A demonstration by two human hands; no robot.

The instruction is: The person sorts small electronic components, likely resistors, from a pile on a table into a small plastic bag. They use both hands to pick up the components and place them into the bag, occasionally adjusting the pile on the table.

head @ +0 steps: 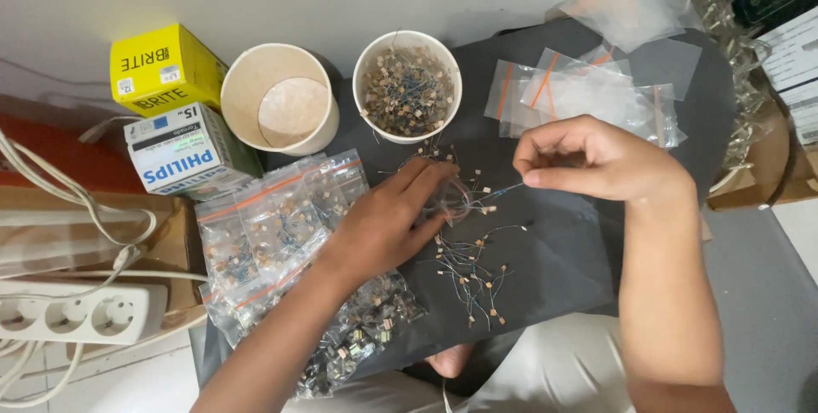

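My left hand holds a small clear plastic bag by its mouth over a dark mat. My right hand pinches a thin wire-legged component whose tip points at the bag's opening. Several loose small components with taped leads lie scattered on the mat just below both hands. A white paper cup full of the same components stands behind my left hand.
An empty white paper cup stands left of the full one. Filled small bags are piled at the left, empty clear bags at the back right. Yellow and white boxes and a power strip lie at the left.
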